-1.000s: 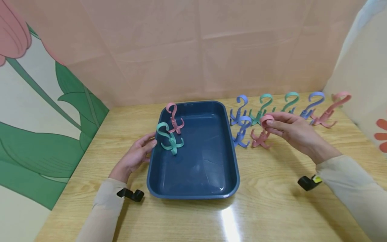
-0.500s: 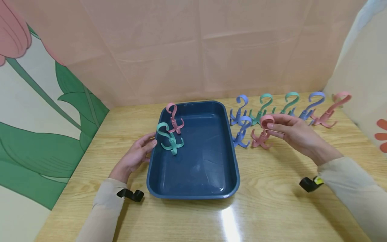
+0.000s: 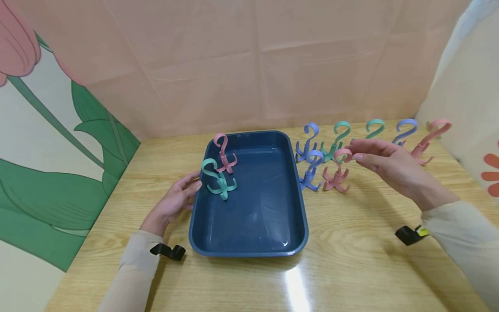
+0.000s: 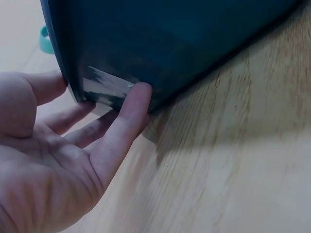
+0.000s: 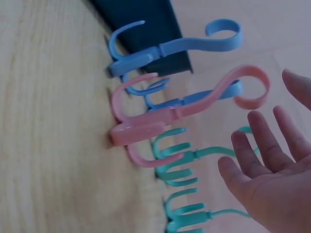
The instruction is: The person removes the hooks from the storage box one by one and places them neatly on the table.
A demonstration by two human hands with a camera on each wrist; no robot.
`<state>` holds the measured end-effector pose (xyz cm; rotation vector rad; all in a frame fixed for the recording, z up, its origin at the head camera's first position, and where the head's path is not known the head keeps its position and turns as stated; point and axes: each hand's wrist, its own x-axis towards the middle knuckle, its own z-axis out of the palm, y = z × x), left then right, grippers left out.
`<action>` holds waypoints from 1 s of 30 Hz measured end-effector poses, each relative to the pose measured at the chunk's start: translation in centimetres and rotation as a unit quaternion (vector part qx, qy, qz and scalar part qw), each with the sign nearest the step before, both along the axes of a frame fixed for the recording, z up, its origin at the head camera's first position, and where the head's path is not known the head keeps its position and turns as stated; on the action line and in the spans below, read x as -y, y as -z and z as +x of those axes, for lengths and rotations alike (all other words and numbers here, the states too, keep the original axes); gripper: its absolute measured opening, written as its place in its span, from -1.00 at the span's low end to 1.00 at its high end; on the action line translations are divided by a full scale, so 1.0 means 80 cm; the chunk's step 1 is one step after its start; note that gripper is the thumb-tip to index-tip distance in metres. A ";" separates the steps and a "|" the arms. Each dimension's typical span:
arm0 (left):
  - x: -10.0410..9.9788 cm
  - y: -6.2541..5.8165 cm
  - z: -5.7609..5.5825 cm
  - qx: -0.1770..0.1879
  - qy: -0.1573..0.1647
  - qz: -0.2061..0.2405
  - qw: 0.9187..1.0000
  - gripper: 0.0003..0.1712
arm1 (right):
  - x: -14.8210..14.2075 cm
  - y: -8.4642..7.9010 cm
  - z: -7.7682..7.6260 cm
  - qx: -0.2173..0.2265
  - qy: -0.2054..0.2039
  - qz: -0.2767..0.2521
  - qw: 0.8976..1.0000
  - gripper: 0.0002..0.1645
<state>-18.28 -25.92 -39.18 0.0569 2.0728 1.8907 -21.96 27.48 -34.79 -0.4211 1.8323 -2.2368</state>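
My right hand (image 3: pixel 393 164) is just right of a pink hook hanger (image 3: pixel 336 180) standing upright on its curved prongs. In the right wrist view, its fingers (image 5: pixel 265 141) spread apart, with a gap between them and the pink hanger's curled top (image 5: pixel 252 73). At the left, my left hand (image 3: pixel 177 199) holds the dark blue tray (image 3: pixel 249 254) by its side, thumb at the rim and fingers against the outer wall (image 4: pixel 204 43). Inside the tray's far left part stand another pink hook hanger (image 3: pixel 225 164) and a green one (image 3: pixel 223 186).
Two blue hangers, a near one (image 3: pixel 309 177) and a far one (image 3: pixel 308 149), stand beside the tray's right edge. Behind my right hand are green hangers (image 3: pixel 333 149), another blue one (image 3: pixel 406 125) and a pink one (image 3: pixel 422 147). A pink cloth wall (image 3: pixel 257 69) closes off the back.
My right hand has let go of the pink hanger's curled top and moved slightly right, its fingers opening. The hanger stays standing in place. My left hand and the tray hold still.
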 end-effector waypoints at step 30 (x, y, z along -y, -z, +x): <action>0.000 0.002 -0.001 0.000 -0.005 -0.007 1.000 -0.32 | 0.127 -0.080 0.036 -0.086 -0.031 0.085 0.992 -0.50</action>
